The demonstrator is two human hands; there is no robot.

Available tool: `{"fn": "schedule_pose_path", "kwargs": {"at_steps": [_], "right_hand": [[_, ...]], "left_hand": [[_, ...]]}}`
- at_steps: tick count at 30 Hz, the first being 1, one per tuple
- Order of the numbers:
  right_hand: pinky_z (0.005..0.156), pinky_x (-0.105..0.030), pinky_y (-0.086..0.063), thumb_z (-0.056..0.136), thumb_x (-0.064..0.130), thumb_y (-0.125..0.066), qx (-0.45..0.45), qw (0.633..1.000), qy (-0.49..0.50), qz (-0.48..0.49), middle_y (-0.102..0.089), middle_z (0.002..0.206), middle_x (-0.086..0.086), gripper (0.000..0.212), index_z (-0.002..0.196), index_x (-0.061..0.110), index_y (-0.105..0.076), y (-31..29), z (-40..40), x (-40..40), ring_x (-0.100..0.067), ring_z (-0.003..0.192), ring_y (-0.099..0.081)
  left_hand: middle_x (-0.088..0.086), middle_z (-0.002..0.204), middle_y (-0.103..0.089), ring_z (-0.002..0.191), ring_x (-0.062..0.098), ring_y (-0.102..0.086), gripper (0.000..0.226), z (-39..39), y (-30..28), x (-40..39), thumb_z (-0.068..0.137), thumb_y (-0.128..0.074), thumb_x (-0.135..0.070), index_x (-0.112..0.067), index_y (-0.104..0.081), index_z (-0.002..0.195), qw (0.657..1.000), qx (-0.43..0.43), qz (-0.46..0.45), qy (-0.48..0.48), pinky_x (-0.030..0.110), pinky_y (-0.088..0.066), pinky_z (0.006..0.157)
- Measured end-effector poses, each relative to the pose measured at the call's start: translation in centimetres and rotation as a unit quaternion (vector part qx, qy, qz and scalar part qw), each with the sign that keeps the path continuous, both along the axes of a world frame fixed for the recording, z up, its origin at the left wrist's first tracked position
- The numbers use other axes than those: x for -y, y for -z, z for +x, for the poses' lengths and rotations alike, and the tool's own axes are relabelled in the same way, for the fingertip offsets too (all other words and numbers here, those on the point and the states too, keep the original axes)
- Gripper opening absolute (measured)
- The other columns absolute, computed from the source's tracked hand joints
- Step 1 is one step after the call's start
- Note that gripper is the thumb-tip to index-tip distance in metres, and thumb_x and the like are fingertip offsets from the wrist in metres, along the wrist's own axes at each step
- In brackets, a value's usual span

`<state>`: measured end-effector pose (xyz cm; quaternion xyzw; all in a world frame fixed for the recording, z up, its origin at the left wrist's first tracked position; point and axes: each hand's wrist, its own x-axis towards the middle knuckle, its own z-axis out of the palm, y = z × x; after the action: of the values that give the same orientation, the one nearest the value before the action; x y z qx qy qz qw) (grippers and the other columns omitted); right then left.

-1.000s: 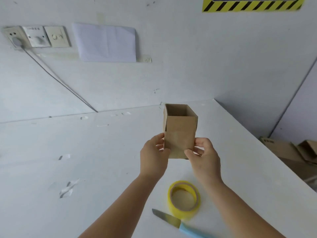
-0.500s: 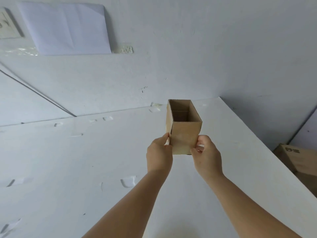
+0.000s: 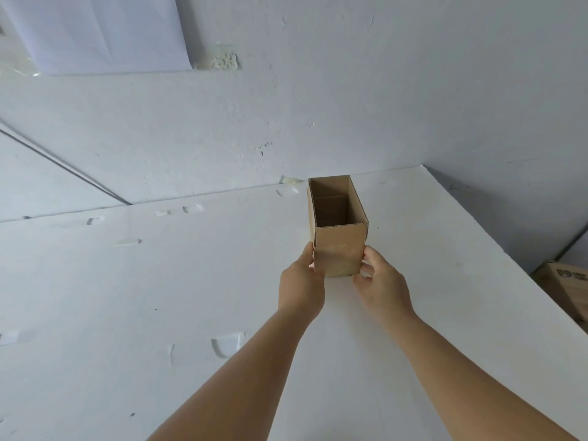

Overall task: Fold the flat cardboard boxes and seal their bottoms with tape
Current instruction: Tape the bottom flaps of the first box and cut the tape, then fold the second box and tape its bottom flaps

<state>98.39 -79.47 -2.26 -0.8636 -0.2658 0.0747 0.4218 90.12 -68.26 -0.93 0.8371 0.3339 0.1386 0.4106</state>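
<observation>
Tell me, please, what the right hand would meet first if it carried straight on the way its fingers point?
The right hand already touches the cardboard box at its lower right side. Pushing on would likely press into that wall; the left hand braces the opposite side.

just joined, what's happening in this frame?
A person is holding a small cardboard box upright with both hands over a white table. The left hand grips its lower left side and the right hand its lower right side. The box is already folded into shape with its top open; whether its bottom rests on the table or is taped can't be seen. More cardboard boxes sit past the table's right edge.
</observation>
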Motion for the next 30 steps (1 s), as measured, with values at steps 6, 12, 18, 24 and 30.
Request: {"fn": "schedule_pose_path", "kwargs": {"at_steps": [6, 12, 18, 24, 30], "right_hand": [[0.103, -0.032, -0.039, 0.094, 0.019, -0.055, -0.003, 0.996, -0.022, -0.085, -0.042, 0.147, -0.004, 0.062, 0.148, 0.014, -0.024, -0.4, -0.3, 0.1, -0.024, 0.133, -0.043], [0.115, -0.035, -0.022, 0.098, 0.035, -0.043, 0.068, 0.962, -0.074, -0.252, -0.010, 0.160, -0.006, 0.072, 0.151, 0.009, -0.002, -0.9, -3.1, 1.8, -0.023, 0.146, -0.012], [0.118, -0.039, -0.009, 0.099, 0.043, -0.033, 0.119, 0.919, -0.151, -0.344, 0.000, 0.161, -0.002, 0.069, 0.152, 0.013, 0.001, -2.6, -8.5, 3.2, -0.022, 0.148, 0.005], [0.119, -0.036, -0.007, 0.099, 0.044, -0.036, 0.121, 0.922, -0.195, -0.312, -0.003, 0.161, 0.002, 0.069, 0.152, 0.016, -0.002, -5.3, -17.2, 3.1, -0.019, 0.148, 0.004], [0.119, -0.036, -0.005, 0.098, 0.045, -0.037, 0.138, 0.915, -0.246, -0.289, -0.004, 0.161, 0.001, 0.070, 0.152, 0.016, -0.003, -7.5, -28.5, 1.1, -0.019, 0.148, 0.003]], "left_hand": [[0.001, 0.141, -0.048, 0.124, 0.021, -0.049, 0.058, -0.6, -0.9, 0.3, 0.098, -0.040, -0.013, -0.023, -0.020, 0.151, 0.992, -0.091, 0.075, 0.040, 0.024, -0.039, 0.088], [0.001, 0.161, -0.010, 0.148, 0.021, -0.011, 0.065, -4.2, -1.5, 1.1, 0.100, -0.041, -0.015, -0.015, -0.005, 0.153, 0.942, -0.204, 0.243, 0.113, 0.032, -0.018, 0.116], [0.004, 0.157, -0.020, 0.147, 0.022, -0.010, 0.064, -9.8, -2.4, 2.0, 0.098, -0.045, -0.020, -0.015, -0.011, 0.152, 0.914, -0.226, 0.311, 0.129, 0.034, -0.013, 0.116], [-0.001, 0.147, -0.037, 0.139, 0.018, -0.027, 0.061, -19.5, -4.2, 2.2, 0.097, -0.045, -0.030, -0.018, -0.017, 0.150, 0.932, -0.195, 0.288, 0.097, 0.031, -0.020, 0.113], [-0.003, 0.147, -0.038, 0.138, 0.016, -0.030, 0.061, -32.5, -5.7, 1.3, 0.098, -0.045, -0.033, -0.019, -0.019, 0.151, 0.939, -0.193, 0.281, 0.044, 0.029, -0.020, 0.113]]}}
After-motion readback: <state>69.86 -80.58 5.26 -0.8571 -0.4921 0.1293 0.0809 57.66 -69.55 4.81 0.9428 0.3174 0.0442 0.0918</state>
